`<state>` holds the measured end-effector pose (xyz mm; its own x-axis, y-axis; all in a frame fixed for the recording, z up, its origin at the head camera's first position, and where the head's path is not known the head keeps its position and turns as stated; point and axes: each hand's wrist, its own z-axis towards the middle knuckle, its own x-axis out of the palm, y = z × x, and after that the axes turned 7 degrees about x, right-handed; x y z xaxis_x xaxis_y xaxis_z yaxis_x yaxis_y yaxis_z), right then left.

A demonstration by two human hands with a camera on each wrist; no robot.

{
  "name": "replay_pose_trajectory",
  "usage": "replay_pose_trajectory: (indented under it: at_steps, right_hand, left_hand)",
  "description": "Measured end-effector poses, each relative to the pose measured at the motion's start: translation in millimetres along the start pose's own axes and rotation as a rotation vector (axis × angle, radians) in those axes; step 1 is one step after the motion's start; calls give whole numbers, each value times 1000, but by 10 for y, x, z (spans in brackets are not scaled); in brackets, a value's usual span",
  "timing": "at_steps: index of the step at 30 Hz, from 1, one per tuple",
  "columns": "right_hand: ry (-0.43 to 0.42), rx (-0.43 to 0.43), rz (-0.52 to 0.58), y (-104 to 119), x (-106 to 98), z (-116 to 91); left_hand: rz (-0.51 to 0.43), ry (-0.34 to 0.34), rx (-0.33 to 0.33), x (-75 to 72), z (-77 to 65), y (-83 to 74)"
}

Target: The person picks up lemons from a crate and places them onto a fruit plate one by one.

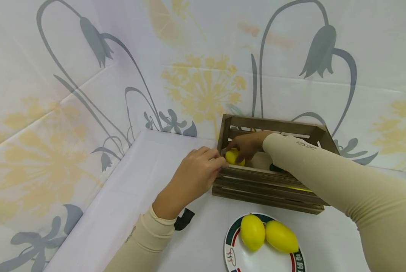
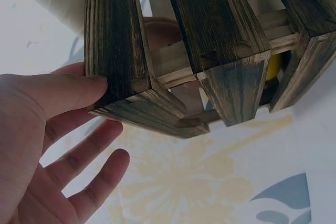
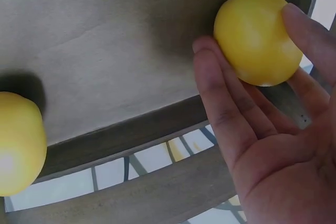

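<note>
A dark-stained slatted wooden crate (image 1: 257, 189) stands by the back wall. My left hand (image 1: 196, 170) holds its front left corner, the thumb (image 2: 79, 93) lying on the top slat and the lower fingers spread below. Reaching down into the crate, my right hand (image 1: 252, 145) holds a yellow lemon (image 1: 232, 155) at the left end. In the right wrist view, thumb and fingers lie round this lemon (image 3: 257, 38). A second lemon (image 3: 18, 142) lies at the other end of the crate, mostly hidden from the head view by the forearm and slats.
In front of the crate stands a white plate (image 1: 257, 260) with a patterned rim, bearing two lemons (image 1: 252, 232). A black piece (image 1: 184, 220) shows beside the left sleeve. Patterned cloth (image 1: 203, 87) hangs behind and at the left of the white tabletop (image 1: 131, 181).
</note>
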<state>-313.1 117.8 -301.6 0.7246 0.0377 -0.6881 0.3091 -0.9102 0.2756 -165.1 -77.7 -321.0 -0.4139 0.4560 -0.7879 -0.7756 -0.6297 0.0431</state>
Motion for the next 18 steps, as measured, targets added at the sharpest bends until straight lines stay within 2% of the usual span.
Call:
replay_pose_trajectory:
  at_steps: [8,18]
  right_hand:
    - [-10,-23,-6,-27,3,-11]
    - [-62,-55,-33,-55,-128,-174]
  left_hand:
    - [-4,4,-2,12,1,-3]
    - [-10,-10,4,-6,12,-14]
